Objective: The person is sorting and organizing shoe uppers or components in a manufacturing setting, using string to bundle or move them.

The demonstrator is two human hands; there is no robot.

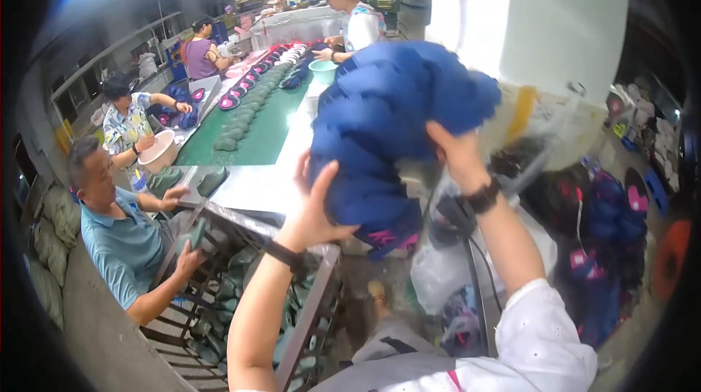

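Observation:
A long, curved stack of blue shoe uppers [372, 114], nested one into another, is held up in front of me and slightly blurred. My left hand [310, 206] grips its lower left end, thumb and fingers spread around the side. On the right side, my right hand [458, 154] grips under the upper part, with its fingers partly hidden by the uppers. Pink patterned material [391, 238] shows at the bottom of the stack.
Left of me a metal cage cart [314, 311] holds many green shoe pieces. Beyond it, a green conveyor belt [255, 136] carries rows of shoes. A seated person [120, 224] holds a green shoe; others work along the belt. More blue uppers [613, 209] lie at right, near a white machine [540, 27].

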